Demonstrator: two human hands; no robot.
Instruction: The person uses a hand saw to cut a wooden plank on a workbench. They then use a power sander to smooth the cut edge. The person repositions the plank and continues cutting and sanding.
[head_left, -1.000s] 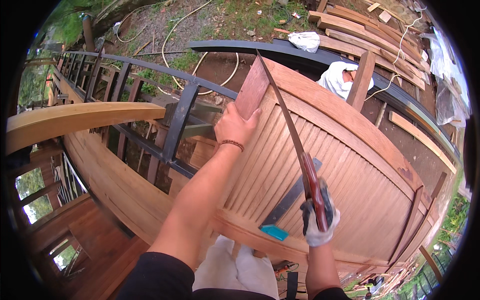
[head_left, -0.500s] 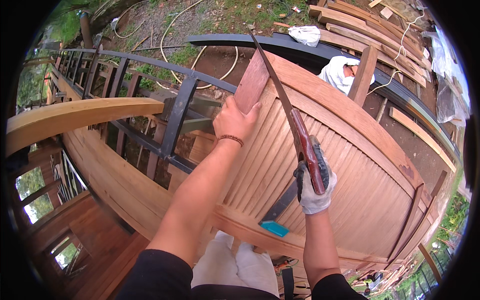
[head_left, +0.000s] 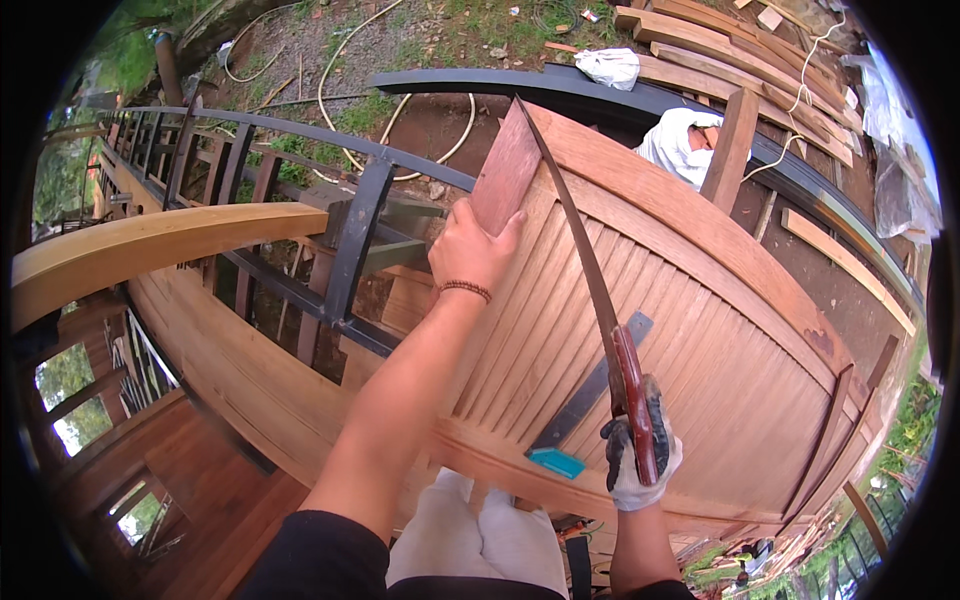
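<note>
My bare left hand (head_left: 468, 252) grips the near end of a reddish wooden board (head_left: 508, 170), its thumb along the right edge. The board lies at the upper left corner of a slatted wooden panel (head_left: 560, 290). In my right hand (head_left: 643, 460), gloved in white and black, is the brown wooden handle of a handsaw (head_left: 590, 265). The blade runs away from me, its tip by the far end of the board's right edge. Beneath the saw, a try square (head_left: 582, 405) with a teal stock rests on the slats.
A curved timber beam (head_left: 170, 240) juts in from the left, beside a dark metal frame (head_left: 355, 235). Stacked planks (head_left: 740, 70) lie at the far right, near a white sack (head_left: 680, 145). A post (head_left: 728, 150) stands at the panel's far edge. A pale hose (head_left: 325, 100) curls on the ground.
My right hand has drawn the saw back toward me, so its tip now sits near the board's far corner. More of the square shows. My left hand stays on the board.
</note>
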